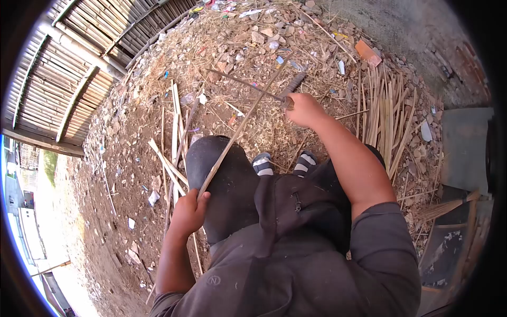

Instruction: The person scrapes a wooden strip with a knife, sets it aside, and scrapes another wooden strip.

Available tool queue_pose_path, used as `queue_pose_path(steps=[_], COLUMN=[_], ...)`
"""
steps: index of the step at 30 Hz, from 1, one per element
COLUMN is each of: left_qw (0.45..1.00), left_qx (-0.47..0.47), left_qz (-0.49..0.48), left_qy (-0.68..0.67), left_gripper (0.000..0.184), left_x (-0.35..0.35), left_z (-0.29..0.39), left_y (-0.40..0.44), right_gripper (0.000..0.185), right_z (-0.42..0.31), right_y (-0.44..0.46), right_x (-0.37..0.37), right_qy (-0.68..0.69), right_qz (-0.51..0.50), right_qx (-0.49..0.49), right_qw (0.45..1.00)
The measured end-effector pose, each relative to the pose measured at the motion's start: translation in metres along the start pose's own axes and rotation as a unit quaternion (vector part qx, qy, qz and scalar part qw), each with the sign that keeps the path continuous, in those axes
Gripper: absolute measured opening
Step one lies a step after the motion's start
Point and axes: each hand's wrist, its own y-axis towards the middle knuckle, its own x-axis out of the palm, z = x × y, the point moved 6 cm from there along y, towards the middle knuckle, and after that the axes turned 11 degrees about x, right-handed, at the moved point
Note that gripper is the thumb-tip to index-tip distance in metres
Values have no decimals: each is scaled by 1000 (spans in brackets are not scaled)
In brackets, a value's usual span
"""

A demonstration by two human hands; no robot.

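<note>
My left hand (188,213) is closed around the lower end of a long bamboo strip (238,131), beside my left knee. The strip slants up and away to the right. My right hand (305,110) grips the handle of a knife (245,84) with a long, thin, dark blade. Its blade points to the upper left and crosses the strip; whether the two touch I cannot tell. Just beyond my right hand, a dark ribbed rod (294,83) lies on the ground.
Split strips (384,113) lie piled at the right, and several more strips (174,132) lie left of my knee. Rubble and litter cover the ground, with an orange brick piece (368,53) near the wall (401,31). A bamboo fence (79,58) stands at upper left.
</note>
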Motion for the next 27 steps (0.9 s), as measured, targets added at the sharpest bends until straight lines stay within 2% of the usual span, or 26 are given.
queue_pose_path(steps=[3,4,7,8,11,12,15,16,19,20,23,27], left_qw=[1000,1000,1000,999,996,997,996,996,996,996,996,996], left_qx=[-4,-9,-1,-18,-24,-22,-22,-19,-29,-32,-27,-5], left_qz=[-8,-16,-29,-39,-38,-45,-65,-68,-63,-62,-55,-78], left_qy=[18,24,-4,-34,-76,-66,-49,-47,-60,-64,-57,-50], left_gripper=[41,41,43,44,48,49,49,49,47,47,45,43], left_x=[-3,-2,3,6,-4,-5,-10,-9,-4,-4,-9,-12], left_z=[2,1,-3,-6,-2,-1,8,10,5,3,-1,4], left_y=[0,0,1,-6,6,4,4,4,6,6,7,10], right_gripper=[29,26,26,25,23,22,38,37,35,33,34,40], right_z=[-16,-29,-32,-18,4,-9,-21,-37,-33,-17,-14,-62], right_y=[-16,-26,-27,-18,0,-11,-18,-28,-16,-5,1,-35], right_x=[-1,2,10,13,2,-11,4,2,10,12,-1,12], right_qy=[-59,-105,-89,-18,30,13,-91,-110,-66,-5,-18,-137], right_qz=[27,-16,-68,-29,3,-3,16,-42,-48,-3,-17,-91], right_qx=[-50,-68,-85,-61,50,52,-86,-63,-84,-74,-7,-100], right_qw=[997,992,990,998,998,999,992,991,993,997,1000,981])
